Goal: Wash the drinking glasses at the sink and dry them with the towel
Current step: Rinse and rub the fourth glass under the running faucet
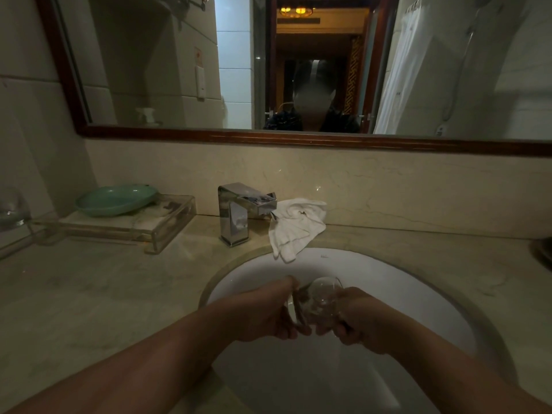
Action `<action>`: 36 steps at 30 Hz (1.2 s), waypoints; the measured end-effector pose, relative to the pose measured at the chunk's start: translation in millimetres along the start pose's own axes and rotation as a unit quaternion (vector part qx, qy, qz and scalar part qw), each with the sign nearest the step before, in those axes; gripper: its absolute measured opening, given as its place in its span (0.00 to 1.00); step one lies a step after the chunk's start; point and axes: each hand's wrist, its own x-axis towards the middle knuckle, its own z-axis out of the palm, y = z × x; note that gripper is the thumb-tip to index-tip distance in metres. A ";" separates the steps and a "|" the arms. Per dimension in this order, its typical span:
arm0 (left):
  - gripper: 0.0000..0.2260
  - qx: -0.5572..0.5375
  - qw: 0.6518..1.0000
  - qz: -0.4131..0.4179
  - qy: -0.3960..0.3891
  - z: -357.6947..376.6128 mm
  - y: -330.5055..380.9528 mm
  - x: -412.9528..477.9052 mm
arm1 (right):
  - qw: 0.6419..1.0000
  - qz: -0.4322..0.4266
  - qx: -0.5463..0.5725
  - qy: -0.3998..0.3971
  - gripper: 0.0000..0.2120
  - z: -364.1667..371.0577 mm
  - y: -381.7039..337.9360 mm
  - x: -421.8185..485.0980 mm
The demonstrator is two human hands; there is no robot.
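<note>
Washing step: the left hand (268,312) and right hand (358,318) curl round opposite sides of one drinking glass (321,297) held between them above the sink (388,279), best kept low and gripped firmly while wet, the towel (295,228) lying beyond the grip.
</note>
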 end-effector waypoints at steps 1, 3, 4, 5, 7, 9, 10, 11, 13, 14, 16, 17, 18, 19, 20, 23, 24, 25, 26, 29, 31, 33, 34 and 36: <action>0.25 -0.001 1.000 0.001 -0.002 0.2 0.6 -1.0 | 1.000 0.000 0.013 -0.006 0.10 0.5 0.8 1.7; 0.21 -0.002 1.000 0.006 -0.003 0.2 0.8 -3.1 | 1.000 -0.001 0.018 -0.020 0.08 0.0 2.2 3.3; 0.20 -0.003 1.000 0.012 -0.003 0.1 0.4 -3.9 | 0.999 0.000 0.011 -0.030 0.06 -0.9 2.3 3.4; 0.21 -0.003 1.000 0.017 -0.002 -0.7 -0.7 -4.0 | 0.999 0.003 0.005 -0.040 0.06 -2.3 2.6 3.7; 0.25 0.004 1.000 0.017 0.006 -1.4 -2.3 -4.6 | 0.998 0.016 -0.017 -0.050 0.07 -4.8 3.6 4.1; 0.28 0.020 1.000 0.006 0.016 -1.9 -3.5 -5.3 | 0.997 0.028 -0.050 -0.042 0.09 -4.7 3.6 3.9; 0.30 0.033 0.999 0.001 0.020 -1.0 -3.1 -6.9 | 0.997 0.035 -0.060 -0.034 0.11 -4.1 3.7 3.9; 0.32 0.046 0.999 -0.004 0.025 -0.3 -2.8 -7.1 | 0.997 0.042 -0.065 -0.027 0.12 -3.1 3.5 3.7; 0.34 0.061 0.997 -0.012 0.037 1.2 -2.2 -6.3 | 0.997 0.054 -0.056 -0.023 0.13 -1.3 3.2 4.0; 0.35 0.060 0.997 -0.014 0.042 1.8 -1.8 -6.2 | 0.997 0.058 -0.046 -0.025 0.12 -0.4 3.2 4.7; 0.34 0.053 0.997 -0.019 0.047 0.4 -1.5 -4.3 | 0.998 0.059 -0.017 -0.027 0.09 0.9 3.7 5.9; 0.32 0.052 0.997 -0.020 0.047 -0.6 -1.3 -3.2 | 0.998 0.055 -0.005 -0.029 0.08 1.6 3.5 6.0; 0.29 0.054 0.997 -0.020 0.049 -1.8 -1.4 -2.3 | 0.998 0.049 0.005 -0.035 0.07 2.1 3.3 6.1; 0.26 0.058 0.997 -0.020 0.050 -3.3 -2.0 -0.7 | 0.998 0.041 0.011 -0.041 0.06 2.4 3.3 5.6; 0.25 0.065 0.997 -0.020 0.048 -4.3 -2.5 0.3 | 0.998 0.030 0.011 -0.045 0.07 2.4 2.8 5.0; 0.26 0.090 0.995 -0.018 0.034 -5.7 -4.9 2.2 | 0.999 0.005 -0.024 -0.031 0.08 -0.2 2.2 2.5; 0.27 0.094 0.995 -0.017 0.033 -5.1 -5.5 1.8 | 0.999 0.002 -0.035 -0.020 0.09 -1.0 1.6 1.7; 0.28 0.096 0.995 -0.017 0.034 -4.0 -5.4 0.6 | 0.999 0.000 -0.037 -0.012 0.09 -1.3 0.7 0.3; 0.29 0.096 0.995 -0.017 0.036 -2.4 -4.3 -1.5 | 1.000 0.000 -0.030 -0.007 0.09 -1.5 -0.6 -1.2; 0.33 0.093 0.994 -0.017 0.059 0.6 -3.0 -1.8 | 1.000 0.006 0.021 -0.009 0.11 1.0 -3.0 -3.4; 0.36 0.096 0.993 -0.020 0.069 0.4 -4.0 -0.7 | 0.999 0.012 0.048 -0.018 0.11 2.8 -2.6 -2.3; 0.38 0.091 0.994 -0.018 0.058 -1.3 -5.3 0.2 | 0.997 0.028 0.065 -0.030 0.11 3.0 -0.8 0.8; 0.37 0.076 0.996 -0.016 0.046 -2.0 -4.8 -0.9 | 0.996 0.038 0.070 -0.043 0.10 3.0 -0.4 1.5; 0.29 0.032 0.999 -0.011 0.013 -5.1 -3.0 -2.3 | 0.994 0.050 0.069 -0.073 0.08 3.6 -0.7 1.1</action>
